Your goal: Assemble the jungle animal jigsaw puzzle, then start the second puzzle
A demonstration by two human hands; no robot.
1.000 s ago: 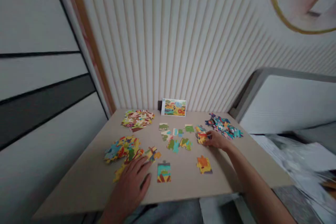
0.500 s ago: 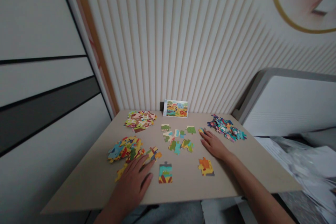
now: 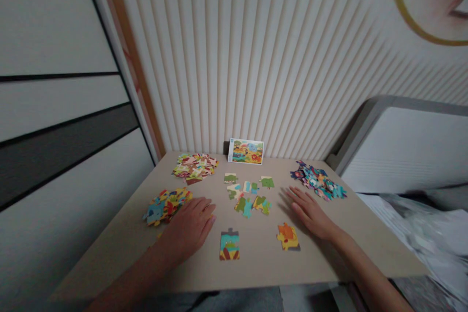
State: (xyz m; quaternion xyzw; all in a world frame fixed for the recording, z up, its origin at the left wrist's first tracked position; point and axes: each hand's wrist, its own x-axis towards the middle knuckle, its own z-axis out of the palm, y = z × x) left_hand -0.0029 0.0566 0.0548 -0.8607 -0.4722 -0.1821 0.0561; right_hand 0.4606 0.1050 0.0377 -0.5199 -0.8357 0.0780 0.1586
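My left hand (image 3: 190, 226) lies over the right part of a yellow and blue puzzle pile (image 3: 166, 206), fingers angled to the right; whether it grips a piece underneath is hidden. My right hand (image 3: 310, 212) is spread above the table, with no piece visible in it. Between the hands lie several green and blue pieces, among them a green one (image 3: 266, 182). Nearer the front edge are a teal joined piece (image 3: 229, 244) and an orange and yellow one (image 3: 288, 237). A picture card (image 3: 246, 151) leans at the back.
A pink and green pile (image 3: 195, 167) sits at the back left of the beige table (image 3: 263, 270), a purple and teal pile (image 3: 318, 180) at the back right. A ribbed wall stands behind. Plastic and papers lie right of the table.
My left hand has moved up over the pieces near the left pile. My right hand has drawn back right, and the small piece by its fingertips no longer shows. The view has shifted slightly.
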